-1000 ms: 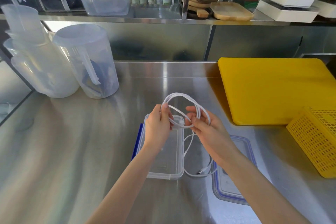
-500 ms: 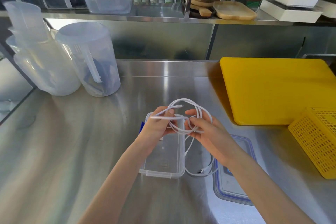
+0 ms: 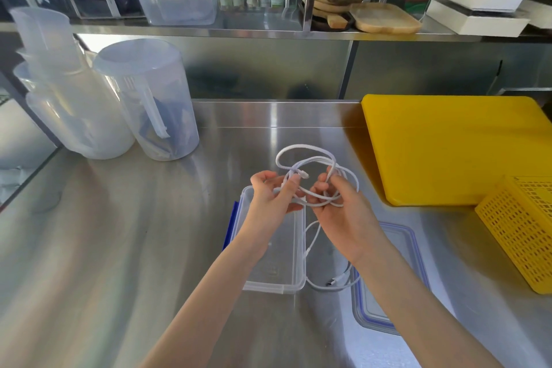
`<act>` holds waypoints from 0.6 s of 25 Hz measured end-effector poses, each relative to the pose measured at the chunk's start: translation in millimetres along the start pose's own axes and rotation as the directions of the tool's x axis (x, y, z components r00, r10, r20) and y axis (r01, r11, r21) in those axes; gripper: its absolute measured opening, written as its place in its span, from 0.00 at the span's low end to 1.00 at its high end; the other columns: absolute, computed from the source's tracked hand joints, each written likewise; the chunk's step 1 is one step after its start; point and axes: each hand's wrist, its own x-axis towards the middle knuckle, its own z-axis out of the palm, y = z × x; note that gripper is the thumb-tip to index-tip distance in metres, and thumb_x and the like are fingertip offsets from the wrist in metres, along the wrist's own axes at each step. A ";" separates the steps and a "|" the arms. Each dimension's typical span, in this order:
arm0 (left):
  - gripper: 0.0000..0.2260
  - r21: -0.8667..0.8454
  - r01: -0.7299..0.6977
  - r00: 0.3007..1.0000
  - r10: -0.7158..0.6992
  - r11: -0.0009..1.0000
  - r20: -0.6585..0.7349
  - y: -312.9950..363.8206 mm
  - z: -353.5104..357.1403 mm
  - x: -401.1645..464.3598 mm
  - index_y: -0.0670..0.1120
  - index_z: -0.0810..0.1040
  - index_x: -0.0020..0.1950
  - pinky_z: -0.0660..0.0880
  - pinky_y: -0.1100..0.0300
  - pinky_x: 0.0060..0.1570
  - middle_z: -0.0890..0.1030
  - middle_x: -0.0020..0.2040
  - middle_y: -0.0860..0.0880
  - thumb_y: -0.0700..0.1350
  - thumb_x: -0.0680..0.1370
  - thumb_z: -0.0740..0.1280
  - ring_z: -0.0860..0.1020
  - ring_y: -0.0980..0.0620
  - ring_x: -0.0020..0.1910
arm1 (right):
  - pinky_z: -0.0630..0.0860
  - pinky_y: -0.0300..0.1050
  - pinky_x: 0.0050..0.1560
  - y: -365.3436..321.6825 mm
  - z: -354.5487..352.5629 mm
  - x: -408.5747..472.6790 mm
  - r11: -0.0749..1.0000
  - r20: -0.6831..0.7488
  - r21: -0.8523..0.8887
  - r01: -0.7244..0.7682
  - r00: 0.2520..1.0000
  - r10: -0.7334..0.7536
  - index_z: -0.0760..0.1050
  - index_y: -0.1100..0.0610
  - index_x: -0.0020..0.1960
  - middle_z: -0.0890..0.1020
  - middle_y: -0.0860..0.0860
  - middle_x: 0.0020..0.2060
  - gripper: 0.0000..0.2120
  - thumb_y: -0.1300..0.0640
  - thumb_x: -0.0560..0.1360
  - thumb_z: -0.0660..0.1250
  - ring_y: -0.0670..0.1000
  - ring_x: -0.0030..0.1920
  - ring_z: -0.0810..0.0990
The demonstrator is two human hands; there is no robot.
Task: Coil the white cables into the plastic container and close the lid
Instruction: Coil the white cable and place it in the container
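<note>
Both hands hold a loose coil of white cable above the open plastic container.

The left hand (image 3: 273,199) and right hand (image 3: 343,213) have their fingers curled round loops of the white cable (image 3: 307,155), over the far end of the clear container (image 3: 294,251) on the steel desk (image 3: 134,233). A cable tail trails down to the desk between the container and its lid (image 3: 400,245), which lies just to the right.

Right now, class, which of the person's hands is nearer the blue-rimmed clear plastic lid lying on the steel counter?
The right hand. It holds cable loops just up-left of the blue-rimmed clear plastic lid; the left hand is farther left, over the open clear plastic container.
</note>
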 end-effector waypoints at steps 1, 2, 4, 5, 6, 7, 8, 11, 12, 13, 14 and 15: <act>0.06 0.002 -0.001 0.999 0.001 1.000 0.035 -0.8 -0.8 -0.6 0.48 0.65 0.50 0.78 0.59 0.47 0.77 0.51 0.43 0.43 0.77 0.63 0.79 0.49 0.48 | 0.77 0.40 0.37 1.8 -1.0 1.7 0.997 -0.031 -0.061 0.047 0.998 -0.049 0.74 0.59 0.37 0.74 0.52 0.28 0.12 0.61 0.78 0.57 0.46 0.29 0.74; 0.04 0.017 -0.007 0.997 0.006 1.000 0.082 -1.6 -0.9 -1.8 0.49 0.68 0.48 0.77 0.58 0.50 0.77 0.51 0.43 0.43 0.77 0.63 0.78 0.47 0.49 | 0.76 0.42 0.40 4.3 -2.1 2.9 0.983 -0.063 -0.156 0.094 0.992 -0.105 0.72 0.59 0.41 0.74 0.53 0.31 0.09 0.62 0.77 0.57 0.48 0.32 0.74; 0.03 0.082 -0.051 0.985 0.036 0.995 0.168 -2.6 0.6 -4.4 0.50 0.74 0.48 0.76 0.56 0.56 0.80 0.52 0.43 0.46 0.75 0.65 0.78 0.45 0.52 | 0.76 0.44 0.45 12.4 -3.1 2.3 0.901 -0.094 -0.403 0.161 0.972 -0.215 0.70 0.61 0.48 0.75 0.55 0.37 0.03 0.63 0.77 0.59 0.51 0.39 0.76; 0.05 0.098 -0.089 0.978 0.068 0.991 0.196 -3.4 1.7 -4.8 0.51 0.76 0.49 0.75 0.55 0.58 0.81 0.53 0.43 0.48 0.74 0.66 0.79 0.44 0.53 | 0.76 0.42 0.45 17.8 -3.6 1.4 0.841 -0.082 -0.508 0.186 0.961 -0.262 0.70 0.61 0.50 0.76 0.55 0.39 0.04 0.62 0.77 0.59 0.51 0.40 0.77; 0.06 0.101 -0.128 0.972 0.105 0.987 0.209 -3.8 3.8 -5.4 0.50 0.77 0.50 0.75 0.57 0.59 0.82 0.54 0.43 0.48 0.75 0.65 0.79 0.45 0.54 | 0.77 0.40 0.44 21.9 -3.2 0.1 0.790 -0.056 -0.574 0.214 0.953 -0.298 0.70 0.62 0.50 0.77 0.55 0.39 0.05 0.61 0.76 0.60 0.51 0.41 0.77; 0.06 0.092 -0.160 0.969 0.139 0.983 0.203 -4.2 5.3 -5.9 0.48 0.78 0.50 0.76 0.59 0.57 0.82 0.54 0.43 0.46 0.77 0.63 0.80 0.46 0.53 | 0.77 0.40 0.45 24.9 -2.6 -0.4 0.762 -0.031 -0.603 0.238 0.947 -0.320 0.70 0.62 0.49 0.77 0.55 0.39 0.04 0.61 0.76 0.60 0.51 0.41 0.78; 0.08 0.094 -0.175 0.973 0.157 0.980 0.170 -4.0 5.8 -5.7 0.46 0.78 0.49 0.76 0.59 0.55 0.82 0.52 0.43 0.44 0.79 0.60 0.80 0.47 0.51 | 0.77 0.43 0.49 26.5 -2.1 -0.4 0.762 -0.012 -0.600 0.244 0.950 -0.313 0.70 0.60 0.47 0.78 0.56 0.39 0.02 0.61 0.76 0.61 0.51 0.42 0.78; 0.13 0.209 -0.202 0.979 0.198 0.957 0.040 -5.8 -0.3 -2.1 0.45 0.77 0.43 0.75 0.61 0.53 0.81 0.43 0.49 0.42 0.80 0.55 0.79 0.56 0.45 | 0.71 0.53 0.61 25.8 -5.0 0.1 0.834 0.051 -0.524 0.173 0.984 -0.172 0.69 0.55 0.40 0.79 0.58 0.42 0.05 0.60 0.74 0.63 0.54 0.48 0.78; 0.13 0.298 -0.248 0.967 0.253 0.922 0.024 -6.1 -4.1 -1.6 0.45 0.76 0.41 0.72 0.68 0.50 0.79 0.43 0.53 0.41 0.80 0.55 0.77 0.63 0.43 | 0.70 0.52 0.62 23.1 -4.9 0.5 0.862 0.069 -0.487 0.143 0.990 -0.125 0.70 0.54 0.40 0.80 0.57 0.43 0.05 0.60 0.75 0.63 0.53 0.49 0.79; 0.12 0.379 -0.295 0.950 0.310 0.877 0.022 -5.7 -6.9 -1.8 0.45 0.75 0.40 0.68 0.75 0.46 0.78 0.46 0.54 0.40 0.80 0.55 0.75 0.68 0.42 | 0.72 0.50 0.60 19.4 -4.6 0.6 0.888 0.068 -0.446 0.114 0.993 -0.093 0.72 0.55 0.41 0.81 0.55 0.42 0.05 0.60 0.75 0.61 0.52 0.48 0.80; 0.13 0.434 -0.324 0.938 0.346 0.840 0.031 -5.8 -9.3 -1.9 0.46 0.74 0.39 0.66 0.78 0.43 0.78 0.48 0.54 0.39 0.80 0.55 0.74 0.72 0.40 | 0.74 0.46 0.57 14.5 -5.0 1.6 0.914 0.045 -0.399 0.077 0.997 -0.064 0.74 0.57 0.41 0.82 0.54 0.40 0.07 0.59 0.76 0.59 0.50 0.46 0.81; 0.13 0.469 -0.340 0.932 0.360 0.815 0.048 -6.2 -10.5 -2.5 0.48 0.73 0.37 0.66 0.79 0.40 0.77 0.49 0.54 0.38 0.80 0.56 0.73 0.72 0.39 | 0.77 0.43 0.51 9.1 -6.1 3.2 0.939 0.010 -0.343 0.031 1.000 -0.029 0.75 0.57 0.41 0.82 0.52 0.36 0.09 0.59 0.77 0.58 0.48 0.41 0.81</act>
